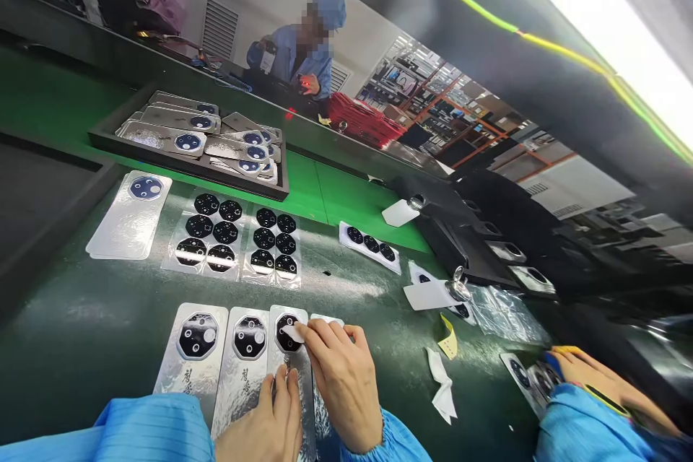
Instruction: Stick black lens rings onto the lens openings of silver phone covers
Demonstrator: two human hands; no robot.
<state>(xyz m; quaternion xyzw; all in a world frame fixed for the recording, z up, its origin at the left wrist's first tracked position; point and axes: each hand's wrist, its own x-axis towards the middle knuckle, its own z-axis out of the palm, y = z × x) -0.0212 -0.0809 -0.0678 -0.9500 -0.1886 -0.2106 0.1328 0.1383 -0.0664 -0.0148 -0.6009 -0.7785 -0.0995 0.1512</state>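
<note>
Silvery rectangular panels stand side by side at the near edge, among them a left panel (pixel 167 375) and a second panel (pixel 232 390), each with a black octagonal plate and dark lettering. My left hand (pixel 265 415) lies with fingers stretched out on the third panel (pixel 279 364). Between thumb and fingers, my right hand (pixel 343 375) pinches a small white wipe (pixel 294 333) against that panel's black octagonal plate (pixel 284 341). A fourth panel (pixel 320 404) is mostly hidden under my right hand.
Sheets of black octagonal stickers (pixel 221 231) lie beyond the panels, beside stacked panels (pixel 127 224). A dark tray (pixel 238 186) holds many more. To the right are crumpled white paper (pixel 441 386), a yellow scrap (pixel 447 338) and a co-worker's hand (pixel 600 382). People sit opposite.
</note>
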